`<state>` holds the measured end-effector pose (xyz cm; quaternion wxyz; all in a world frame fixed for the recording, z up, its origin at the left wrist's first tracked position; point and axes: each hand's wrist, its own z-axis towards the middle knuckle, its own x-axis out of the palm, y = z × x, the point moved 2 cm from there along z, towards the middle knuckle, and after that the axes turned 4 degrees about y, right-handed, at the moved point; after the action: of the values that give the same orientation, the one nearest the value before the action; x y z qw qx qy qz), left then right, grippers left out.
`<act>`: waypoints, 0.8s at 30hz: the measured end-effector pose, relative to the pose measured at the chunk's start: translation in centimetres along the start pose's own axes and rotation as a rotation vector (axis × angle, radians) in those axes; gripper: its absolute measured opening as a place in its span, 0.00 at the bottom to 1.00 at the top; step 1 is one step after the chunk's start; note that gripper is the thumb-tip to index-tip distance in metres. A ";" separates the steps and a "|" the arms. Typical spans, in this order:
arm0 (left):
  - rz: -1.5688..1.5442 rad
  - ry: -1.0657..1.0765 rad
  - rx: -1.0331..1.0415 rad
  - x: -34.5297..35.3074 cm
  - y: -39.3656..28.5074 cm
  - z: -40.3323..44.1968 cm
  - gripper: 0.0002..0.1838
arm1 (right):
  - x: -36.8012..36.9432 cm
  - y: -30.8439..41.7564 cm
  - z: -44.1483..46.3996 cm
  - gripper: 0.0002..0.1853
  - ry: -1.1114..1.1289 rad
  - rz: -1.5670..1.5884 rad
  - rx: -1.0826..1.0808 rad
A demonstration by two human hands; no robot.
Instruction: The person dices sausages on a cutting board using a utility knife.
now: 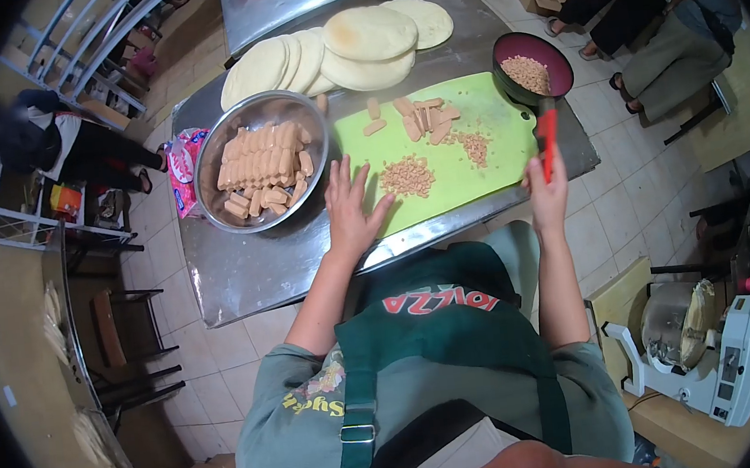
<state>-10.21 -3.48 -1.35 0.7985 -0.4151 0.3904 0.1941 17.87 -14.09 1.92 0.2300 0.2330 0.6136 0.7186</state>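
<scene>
My left hand (354,204) lies with its fingers spread at the left edge of the green cutting board (461,191), beside a pile of chopped sausage (407,177). In my right hand (546,186) is a knife (548,141) with a red handle, by the board's right end. A smaller chopped pile (475,148) and several whole sausages (427,119) lie farther back on the board. The dark bowl (565,71) beyond the knife holds chopped pieces. Left of my left hand stands a metal bowl (319,136) full of sausages.
Several flat dough rounds (369,34) lie along the back of the metal table (252,273). A pink package (184,171) is at its left edge. People (68,142) stand at the left and upper right. A mixer (721,354) is at lower right.
</scene>
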 end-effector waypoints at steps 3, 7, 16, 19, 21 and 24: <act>-0.063 0.002 -0.119 -0.3 1.4 -0.9 0.33 | -1.7 -2.0 3.2 0.23 -0.167 -0.132 -0.182; -0.058 0.038 -0.054 -1.1 1.4 -2.0 0.38 | -2.0 -4.4 5.3 0.22 -0.207 -0.316 -0.369; 0.012 0.093 0.146 -0.5 -2.7 -5.2 0.28 | -1.5 -6.1 5.6 0.20 -0.138 -0.435 -0.144; 0.022 0.047 0.085 -0.3 -3.8 -5.3 0.14 | -1.8 -6.6 5.7 0.20 -0.137 -0.426 -0.125; 0.033 0.064 0.063 -0.1 -3.9 -5.4 0.13 | -1.9 -7.1 5.9 0.20 -0.124 -0.433 -0.145; 0.058 0.111 0.019 0.1 -3.8 -5.6 0.10 | -2.0 -7.5 6.0 0.20 -0.103 -0.430 -0.160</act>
<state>-10.32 -10.28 -1.49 0.7735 -0.4059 0.4481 0.1901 23.45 -9.64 -4.80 0.4266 0.1144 0.5776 0.6865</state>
